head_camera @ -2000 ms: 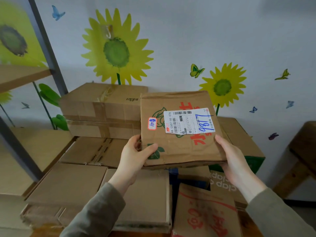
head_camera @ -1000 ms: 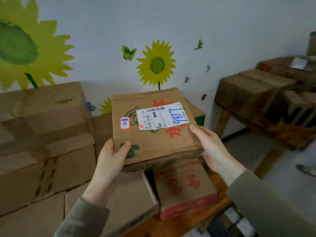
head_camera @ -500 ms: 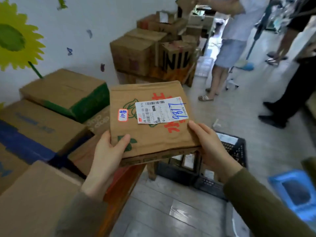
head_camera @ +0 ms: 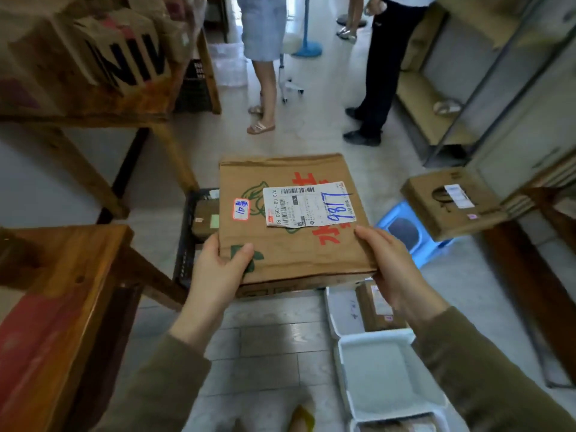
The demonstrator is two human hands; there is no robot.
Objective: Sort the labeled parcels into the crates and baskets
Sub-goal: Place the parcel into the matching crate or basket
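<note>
— How's the parcel (head_camera: 293, 241) looking?
— I'm seeing flat brown cardboard w/ white label (head_camera: 308, 204), blue "9817". L hand (head_camera: 218, 269) & R hand (head_camera: 393, 267) are gripping its near corners, mid-air near a black crate (head_camera: 184, 244).

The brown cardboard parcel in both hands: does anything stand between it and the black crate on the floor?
Nothing visible does. The brown cardboard parcel hangs partly above the black plastic crate, which holds one small brown box.
</note>
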